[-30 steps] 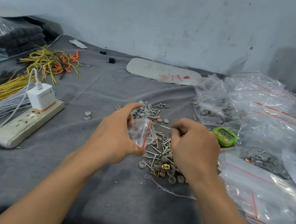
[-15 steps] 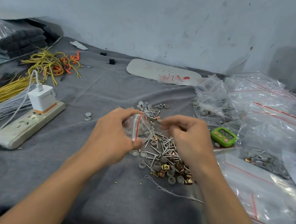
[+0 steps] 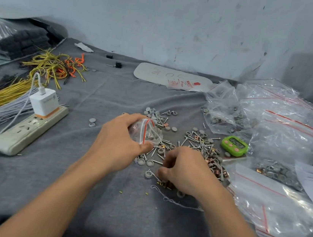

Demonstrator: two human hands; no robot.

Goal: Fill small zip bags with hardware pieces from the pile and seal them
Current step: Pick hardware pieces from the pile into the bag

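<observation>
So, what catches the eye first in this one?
At the centre of the grey cloth, the left hand holds a small zip bag with a red seal line. The right hand reaches with curled fingers into the pile of screws, grey caps and copper clips. A bright green timer sits just right of the pile, and yellow wires lie at far left.

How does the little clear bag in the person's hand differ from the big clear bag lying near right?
The small clear zip bag is gripped by the left hand; the large clear zip bag lies on the grey cloth, untouched. The small one bulges with grey pieces; the large one is flat. Both have red strips.
</observation>
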